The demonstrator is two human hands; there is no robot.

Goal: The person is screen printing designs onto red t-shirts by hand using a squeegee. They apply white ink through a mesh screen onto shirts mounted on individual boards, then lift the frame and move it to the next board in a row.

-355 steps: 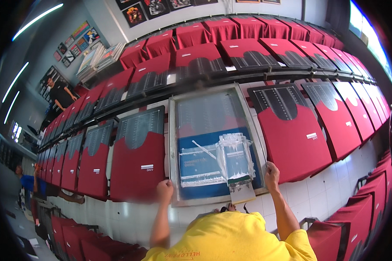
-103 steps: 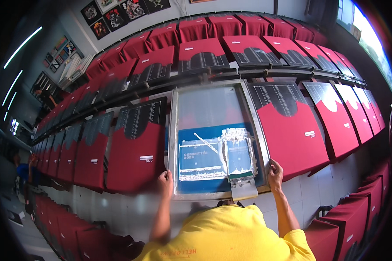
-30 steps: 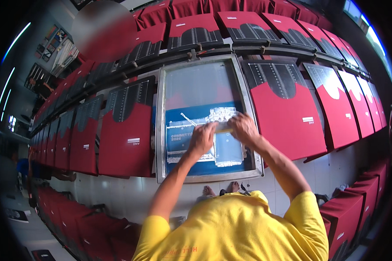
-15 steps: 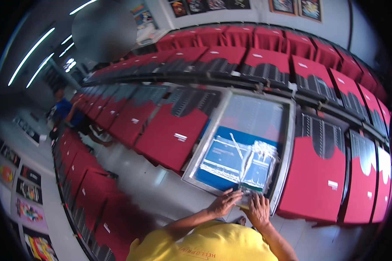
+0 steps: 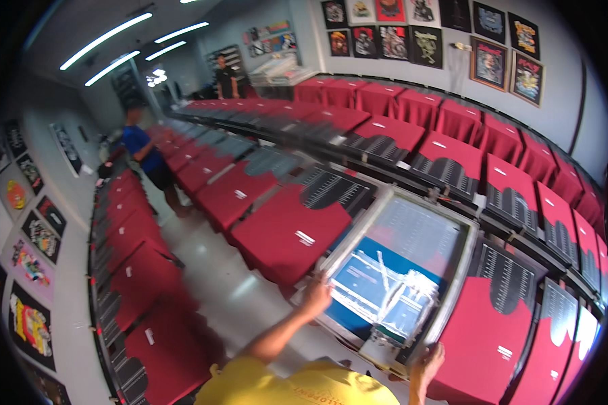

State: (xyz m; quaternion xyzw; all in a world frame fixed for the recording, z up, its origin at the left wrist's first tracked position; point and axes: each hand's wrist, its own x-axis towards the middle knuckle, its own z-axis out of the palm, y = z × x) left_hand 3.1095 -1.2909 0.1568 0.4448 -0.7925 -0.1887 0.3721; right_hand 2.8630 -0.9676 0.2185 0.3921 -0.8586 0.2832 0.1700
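A screen printing frame [image 5: 434, 205] with a pale metal rim lies in front of me, over one of the printing boards. Its mesh has a blue area [image 5: 348, 277] smeared with white ink [image 5: 412, 287]. A thin white-coated stick [image 5: 383, 268] lies on the mesh. Near the frame's close end sits a metal-edged piece [image 5: 390, 337], perhaps a squeegee; its kind is unclear. My left hand [image 5: 316, 295] is closed round the frame's left rim. My right hand [image 5: 427, 364] grips the near right corner, its fingers curled and partly hidden.
Red shirts lie on long rows of boards, one shirt [image 5: 287, 236] left of the frame and another [image 5: 469, 344] right of it. A grey aisle floor [image 5: 213, 283] runs at left. One person in blue [image 5: 145, 148] stands along the aisle, another in dark clothes [image 5: 226, 77] farther back.
My hands have parted from the frame's near end: the left went to the left rim, the right to the near right corner. The view has shifted, showing more wall and a second person.
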